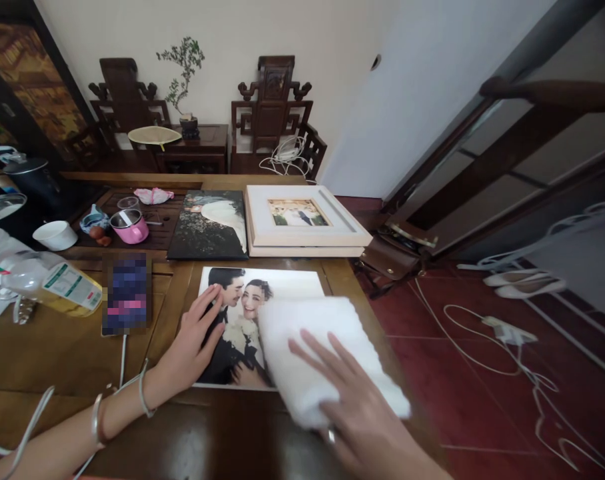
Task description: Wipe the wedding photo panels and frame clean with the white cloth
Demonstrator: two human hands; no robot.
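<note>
A photo panel [240, 337] with a couple's portrait lies flat on the wooden table, its right part covered by a white towel [315, 320]. My left hand [195, 340] rests on the panel's left side, fingers stretched out and holding nothing. Over the towel lies my right hand [350, 393], with several fingers spread on top and the thumb at the towel's near edge, gripping it against the panel. Behind the panel are a dark photo album [210, 227] and a pale wooden frame [307, 217] with a small picture in it.
To the left are a phone [126, 293] with a cable, a bottle of yellow liquid [57, 280], a pink cup [128, 227] and a white bowl [55, 235]. A brown bag [390, 257] sits beyond the table's right edge. Cables and a power strip [510, 330] lie on the red floor.
</note>
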